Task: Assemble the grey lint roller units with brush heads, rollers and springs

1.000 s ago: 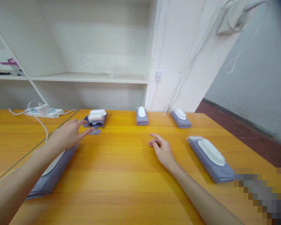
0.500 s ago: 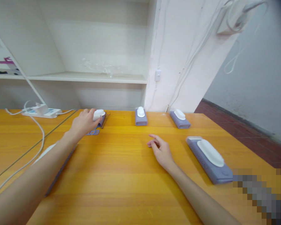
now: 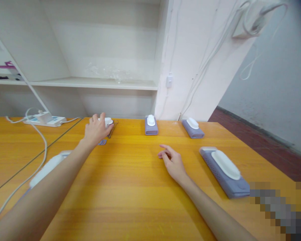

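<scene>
My left hand (image 3: 96, 130) reaches to the back of the orange table (image 3: 130, 187) and its fingers close over a white-topped purple device (image 3: 107, 122), hiding most of it. A small purple part (image 3: 102, 142) lies just in front of that hand. My right hand (image 3: 172, 161) rests on the table in the middle, fingers loosely curled and apart, holding nothing. A larger purple device with a white top (image 3: 224, 170) lies to its right. Under my left forearm lies another such device (image 3: 48, 165), partly hidden.
Two small purple devices (image 3: 151, 124) (image 3: 193, 127) stand at the back edge by the wall. A white power strip (image 3: 45, 119) with cables lies at the back left. A white shelf (image 3: 95, 83) runs above. The table ends at the right.
My left hand has gone forward from the small purple part to the white-topped device and closed over it. My right hand has stayed where it was.
</scene>
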{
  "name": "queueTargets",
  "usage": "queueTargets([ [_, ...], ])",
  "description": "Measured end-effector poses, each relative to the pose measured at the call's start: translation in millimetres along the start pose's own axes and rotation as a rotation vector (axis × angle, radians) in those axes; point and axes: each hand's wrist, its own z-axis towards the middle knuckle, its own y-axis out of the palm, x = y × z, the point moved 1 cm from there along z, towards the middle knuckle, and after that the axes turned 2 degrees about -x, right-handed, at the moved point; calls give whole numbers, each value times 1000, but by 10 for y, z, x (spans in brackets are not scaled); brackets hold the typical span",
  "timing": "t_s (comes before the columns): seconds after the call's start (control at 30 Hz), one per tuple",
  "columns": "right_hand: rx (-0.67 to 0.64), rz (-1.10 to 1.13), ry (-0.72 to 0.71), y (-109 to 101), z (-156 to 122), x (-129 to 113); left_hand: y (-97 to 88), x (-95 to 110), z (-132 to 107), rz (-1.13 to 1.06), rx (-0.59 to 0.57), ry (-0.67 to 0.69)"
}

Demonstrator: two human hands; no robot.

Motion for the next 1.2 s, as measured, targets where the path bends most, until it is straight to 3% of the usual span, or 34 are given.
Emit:
queueTargets([
  [0.33,-2,8,7,6,0,17,117,102,23,-32,67,-51],
  [0.77,1,-4,5,4,-3,12,347,31,88,-31,15,-112],
  [0.93,2,-5,5,5,5,20,372,20,139,-19,-59,-135],
  [1.2,7,-1,2,5,-2,0,387,56,148,-4,-33,-175],
])
